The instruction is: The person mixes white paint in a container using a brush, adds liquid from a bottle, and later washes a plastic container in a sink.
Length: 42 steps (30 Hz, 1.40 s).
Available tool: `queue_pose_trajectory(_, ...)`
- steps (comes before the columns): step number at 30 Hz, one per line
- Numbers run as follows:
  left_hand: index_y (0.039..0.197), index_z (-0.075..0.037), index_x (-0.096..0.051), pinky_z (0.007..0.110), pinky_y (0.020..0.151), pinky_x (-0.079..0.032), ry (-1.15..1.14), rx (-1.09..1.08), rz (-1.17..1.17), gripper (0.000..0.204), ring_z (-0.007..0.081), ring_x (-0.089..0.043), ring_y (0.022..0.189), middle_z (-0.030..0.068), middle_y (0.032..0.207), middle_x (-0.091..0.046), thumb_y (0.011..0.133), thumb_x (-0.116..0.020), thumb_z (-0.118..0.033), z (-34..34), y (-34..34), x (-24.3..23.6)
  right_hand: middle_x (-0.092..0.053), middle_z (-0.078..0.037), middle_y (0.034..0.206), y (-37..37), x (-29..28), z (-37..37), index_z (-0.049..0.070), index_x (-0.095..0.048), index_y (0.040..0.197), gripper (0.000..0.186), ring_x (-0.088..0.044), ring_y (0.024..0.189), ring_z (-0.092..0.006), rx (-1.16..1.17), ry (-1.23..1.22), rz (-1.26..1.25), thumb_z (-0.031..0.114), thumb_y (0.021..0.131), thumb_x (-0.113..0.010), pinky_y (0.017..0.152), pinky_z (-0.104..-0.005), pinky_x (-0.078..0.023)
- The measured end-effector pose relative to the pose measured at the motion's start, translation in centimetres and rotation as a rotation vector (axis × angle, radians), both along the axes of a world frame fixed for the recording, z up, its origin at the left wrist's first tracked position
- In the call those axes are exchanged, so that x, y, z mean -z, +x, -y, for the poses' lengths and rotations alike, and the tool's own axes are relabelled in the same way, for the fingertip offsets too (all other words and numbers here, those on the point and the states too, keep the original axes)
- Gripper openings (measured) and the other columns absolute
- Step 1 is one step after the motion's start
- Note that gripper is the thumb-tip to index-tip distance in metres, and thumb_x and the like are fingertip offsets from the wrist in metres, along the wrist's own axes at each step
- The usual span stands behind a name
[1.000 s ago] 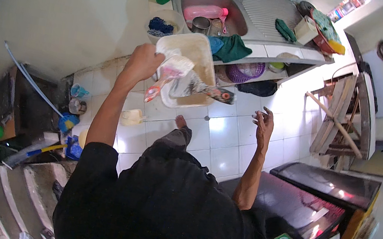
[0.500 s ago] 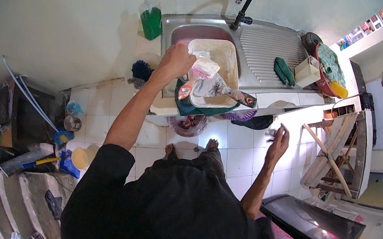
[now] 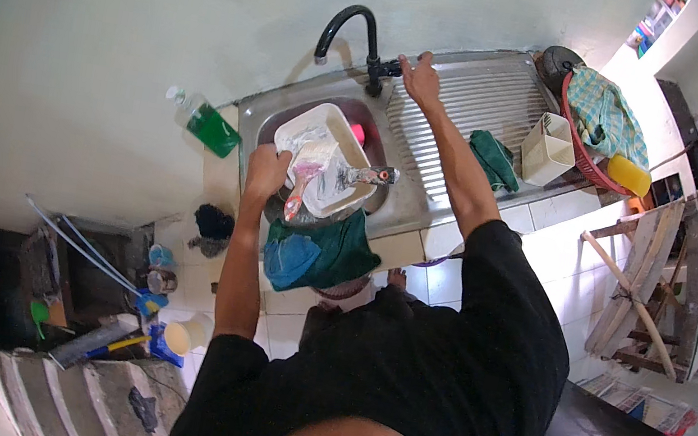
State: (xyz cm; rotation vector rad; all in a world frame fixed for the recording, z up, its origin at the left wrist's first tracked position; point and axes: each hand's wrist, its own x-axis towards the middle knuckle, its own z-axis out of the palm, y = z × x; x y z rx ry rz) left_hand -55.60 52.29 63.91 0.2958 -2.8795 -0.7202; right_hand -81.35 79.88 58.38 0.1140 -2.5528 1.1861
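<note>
My left hand [image 3: 267, 170] grips the left side of a white plastic tub [image 3: 333, 120] held over the steel sink basin [image 3: 278, 120]. Inside the tub lie two paint-smeared brushes [image 3: 378, 175] and whitish, crumpled-looking residue; one brush's pink-stained handle points toward me. At the base of the black curved faucet, my right hand [image 3: 425, 84] has its fingers on the tap handle [image 3: 389, 68]. A pink object [image 3: 357, 133] peeks from behind the tub. Green and blue cloths [image 3: 330, 252] hang over the sink's front edge below the tub.
A soap pump bottle [image 3: 212, 128] stands left of the sink. The drainboard [image 3: 450, 97] carries a green cloth [image 3: 491, 158], a cream holder [image 3: 547, 149] and a red basket [image 3: 587, 164]. A folded wooden stand [image 3: 640, 282] is at right; concrete steps [image 3: 78, 403] are at lower left.
My left hand has brought the tub with the brushes over the sink basin. My right hand has risen from low at my right side to the faucet handle. I stand nearer the counter.
</note>
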Motion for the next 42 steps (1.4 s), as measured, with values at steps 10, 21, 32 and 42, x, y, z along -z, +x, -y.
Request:
queue_pose_trajectory(10,0.077,0.014,-0.062,0.053,0.077,-0.047,-0.016,-0.286,0.085,0.043,0.0482,-0.063,0.081,0.0367,0.080,-0.060,0.079,-0.058,-0.028,0.1,-3.1,3.0,-0.060,-0.040,0.095,-7.0,6.8,4.3,-0.016,-0.042,0.111,0.076,-0.060,0.096,-0.0524,-0.094,0.013,0.230,0.057,0.092,-0.046,0.083,-0.0542,-0.049)
queue_pose_trajectory(21,0.072,0.012,-0.064,0.053,0.077,-0.048,-0.043,-0.220,-0.108,0.035,0.0470,-0.064,0.081,0.0374,0.081,-0.060,0.076,-0.059,-0.023,0.8,-7.4,4.4,-0.062,-0.011,0.074,-13.2,8.8,3.3,-0.006,-0.065,0.088,0.048,-0.058,0.055,-0.0212,-0.282,-0.458,0.629,0.040,0.080,-0.075,0.050,-0.0333,-0.053)
queue_pose_trajectory(32,0.075,0.012,-0.065,0.050,0.081,-0.049,0.164,-0.293,0.116,0.043,0.0487,-0.063,0.084,0.0374,0.080,-0.058,0.078,-0.058,-0.030,-1.9,-8.2,2.0,-0.063,-0.010,0.080,-11.3,8.7,1.3,-0.003,-0.064,0.087,0.028,-0.061,0.070,-0.0198,-0.403,-0.703,0.652,0.024,0.089,-0.069,0.059,-0.0357,-0.057)
queue_pose_trajectory(42,0.078,0.013,-0.065,0.049,0.081,-0.049,0.106,-0.275,0.179,0.043,0.0468,-0.064,0.085,0.0367,0.084,-0.060,0.077,-0.059,-0.030,-1.8,-9.1,2.0,-0.059,-0.008,0.085,-10.8,8.4,0.8,0.003,-0.051,0.088,0.028,-0.062,0.076,-0.0191,-0.515,-0.808,0.651,0.022,0.088,-0.071,0.070,-0.0380,-0.058)
